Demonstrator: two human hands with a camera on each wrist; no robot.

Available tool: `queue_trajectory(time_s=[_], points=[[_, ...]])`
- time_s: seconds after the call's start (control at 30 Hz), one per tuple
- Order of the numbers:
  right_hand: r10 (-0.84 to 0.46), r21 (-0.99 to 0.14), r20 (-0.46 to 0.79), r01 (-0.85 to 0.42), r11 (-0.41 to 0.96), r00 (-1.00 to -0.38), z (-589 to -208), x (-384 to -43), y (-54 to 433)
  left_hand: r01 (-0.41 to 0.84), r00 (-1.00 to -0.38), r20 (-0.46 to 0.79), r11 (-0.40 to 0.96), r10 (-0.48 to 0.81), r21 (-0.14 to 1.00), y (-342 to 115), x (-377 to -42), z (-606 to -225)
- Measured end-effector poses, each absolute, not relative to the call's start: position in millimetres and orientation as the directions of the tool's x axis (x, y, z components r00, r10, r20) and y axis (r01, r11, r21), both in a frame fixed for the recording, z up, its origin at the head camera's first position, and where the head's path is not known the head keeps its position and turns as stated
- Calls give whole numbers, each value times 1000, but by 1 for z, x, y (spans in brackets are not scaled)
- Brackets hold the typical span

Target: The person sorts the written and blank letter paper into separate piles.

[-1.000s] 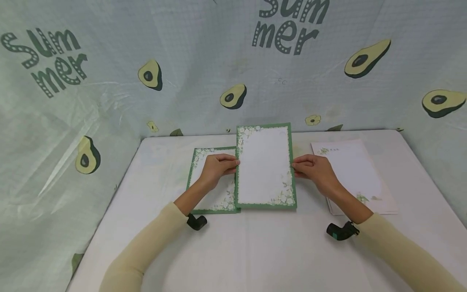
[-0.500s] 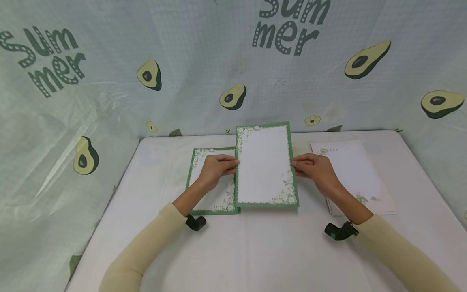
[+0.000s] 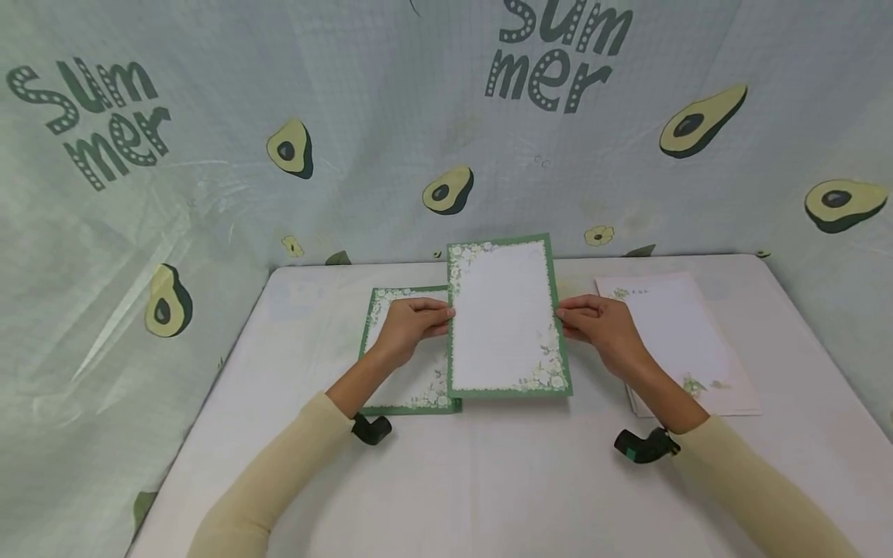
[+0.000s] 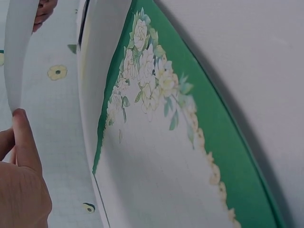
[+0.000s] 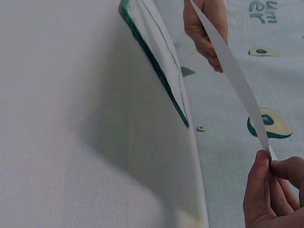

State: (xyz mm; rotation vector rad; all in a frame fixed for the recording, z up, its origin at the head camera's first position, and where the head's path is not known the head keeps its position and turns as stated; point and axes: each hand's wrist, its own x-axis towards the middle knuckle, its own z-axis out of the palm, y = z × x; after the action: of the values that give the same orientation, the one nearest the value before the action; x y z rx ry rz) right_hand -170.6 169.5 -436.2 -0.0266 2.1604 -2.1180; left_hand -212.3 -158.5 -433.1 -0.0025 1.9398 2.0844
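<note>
A sheet of paper (image 3: 505,318) with a green floral border is held up above the table, its printed face toward the head camera. My left hand (image 3: 413,329) pinches its left edge, and my right hand (image 3: 601,329) pinches the right edge. In the right wrist view the sheet (image 5: 240,83) appears edge-on and slightly bowed, with the right thumb and fingers (image 5: 259,175) on its near edge. Beneath the left hand lies a stack of matching green-bordered paper (image 4: 147,156), partly covered by the hand and the raised sheet.
On the right of the white table (image 3: 530,480) lies a pale pink-edged stack of paper (image 3: 680,333), partly behind the right forearm. A curtain (image 3: 363,93) printed with avocados and lettering hangs behind the table and along its sides.
Both hands keep hold of the sheet, which has shifted very slightly left and tilted a little. The head view has moved slightly; both stacks stay where they were.
</note>
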Motion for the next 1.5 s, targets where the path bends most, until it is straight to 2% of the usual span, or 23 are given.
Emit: queue_trajectory(time_s=[0.9,1.5], points=[[-123,-993,-45,57,-99,-991,-433,-173,144,-199,-964,-190,-34,186,979,-184,-210,-423],[-120,-991,-47,62,-119,-992,-440,-176,123,-209,-966,-208,12,155,978,-202,-210,-419]])
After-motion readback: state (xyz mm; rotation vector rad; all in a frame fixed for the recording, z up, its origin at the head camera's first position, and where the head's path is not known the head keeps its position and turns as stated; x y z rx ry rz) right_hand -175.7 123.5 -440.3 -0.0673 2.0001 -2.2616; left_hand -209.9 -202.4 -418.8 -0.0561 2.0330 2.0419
